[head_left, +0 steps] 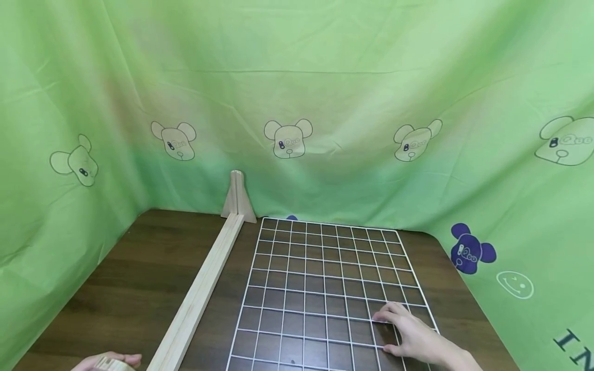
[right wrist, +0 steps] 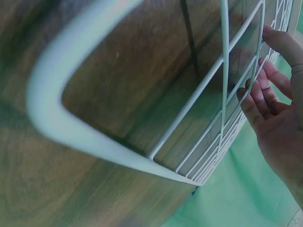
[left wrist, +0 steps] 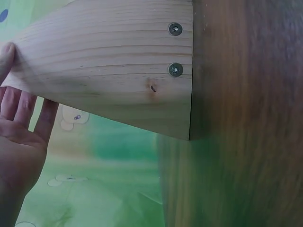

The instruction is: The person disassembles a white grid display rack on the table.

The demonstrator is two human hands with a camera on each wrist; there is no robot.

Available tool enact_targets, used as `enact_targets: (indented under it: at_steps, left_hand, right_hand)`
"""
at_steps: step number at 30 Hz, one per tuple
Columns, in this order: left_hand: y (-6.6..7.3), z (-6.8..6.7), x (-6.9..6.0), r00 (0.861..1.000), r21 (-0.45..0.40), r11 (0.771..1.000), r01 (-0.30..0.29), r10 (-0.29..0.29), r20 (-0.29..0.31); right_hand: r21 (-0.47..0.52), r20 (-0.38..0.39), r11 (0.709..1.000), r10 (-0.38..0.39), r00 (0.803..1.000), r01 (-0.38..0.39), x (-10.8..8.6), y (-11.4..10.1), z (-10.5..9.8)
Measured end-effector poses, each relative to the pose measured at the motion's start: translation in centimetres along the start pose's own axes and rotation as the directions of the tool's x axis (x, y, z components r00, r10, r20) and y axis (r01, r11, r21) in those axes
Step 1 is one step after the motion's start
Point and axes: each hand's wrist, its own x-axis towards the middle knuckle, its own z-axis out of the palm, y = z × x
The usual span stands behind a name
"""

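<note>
A wooden stand lies to the left in the head view, a long pale beam [head_left: 201, 291] with a flared end board [head_left: 238, 198] at its far end. My left hand [head_left: 104, 362] is at the near end, partly cut off by the frame. In the left wrist view this hand [left wrist: 21, 146] grips the narrow tip of the near end board [left wrist: 102, 59], which has two bolts near its wide edge. To the right, my right hand [head_left: 413, 335] holds the right part of a white wire grid [head_left: 303, 298]. The right wrist view shows its fingertips [right wrist: 243, 97] at the wires.
Both things are on a dark brown wooden table [head_left: 116, 288]. A green curtain [head_left: 352, 98] printed with bear heads surrounds it at the back and sides. The grid's far edge lies close to the back curtain.
</note>
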Motion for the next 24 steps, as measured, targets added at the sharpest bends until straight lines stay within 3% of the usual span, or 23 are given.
enact_targets:
  at_steps: [5, 9, 12, 14, 16, 19, 21, 23, 24]
  left_hand:
    - [0.3, 1.1, 0.5, 0.987, -0.092, 0.988, 0.127, -0.135, -0.087]
    - [0.2, 1.4, 1.0, 0.969, -0.263, 0.944, 0.2, -0.23, -0.087]
    - [-0.2, 1.4, 1.2, 0.988, -0.199, 0.972, 0.128, -0.142, -0.055]
    - [-0.4, 1.5, 1.2, 0.996, -0.068, 0.996, 0.063, -0.067, -0.056]
    - [-0.7, 1.5, 1.1, 0.998, 0.036, 0.999, 0.013, -0.011, -0.061]
    - [-1.0, 1.6, 1.0, 0.996, 0.195, 0.979, -0.055, 0.068, -0.061]
    - [-1.3, 1.7, 0.9, 0.991, 0.221, 0.97, -0.099, 0.115, -0.061]
    - [-1.7, 2.0, 0.9, 0.979, 0.29, 0.943, -0.163, 0.192, -0.074]
    - [-1.8, 2.1, 0.9, 0.974, 0.289, 0.941, -0.177, 0.21, -0.088]
  right_hand:
    - [0.016, 0.027, 1.0, 0.021, 0.999, -0.021, 0.0, 0.4, -0.2]
    - [0.011, 0.03, 1.0, 0.025, 0.999, -0.025, -0.1, 0.6, -0.2]
    - [0.006, 0.032, 1.0, 0.021, 0.999, -0.021, -0.1, 0.6, -0.2]
    - [0.004, 0.034, 1.0, 0.02, 0.999, -0.021, 0.0, 0.6, -0.1]
    - [0.001, 0.035, 1.0, 0.023, 0.999, -0.023, 0.0, 0.6, -0.1]
    - [-0.006, 0.039, 1.0, 0.031, 0.999, -0.031, 0.0, 0.6, -0.1]
    - [-0.006, 0.046, 0.999, 0.038, 0.998, -0.038, 0.1, 0.6, -0.2]
    - [-0.005, 0.055, 0.999, 0.045, 0.997, -0.045, 0.1, 0.5, -0.2]
    - [-0.002, 0.06, 0.999, 0.047, 0.997, -0.047, 0.1, 0.5, -0.2]
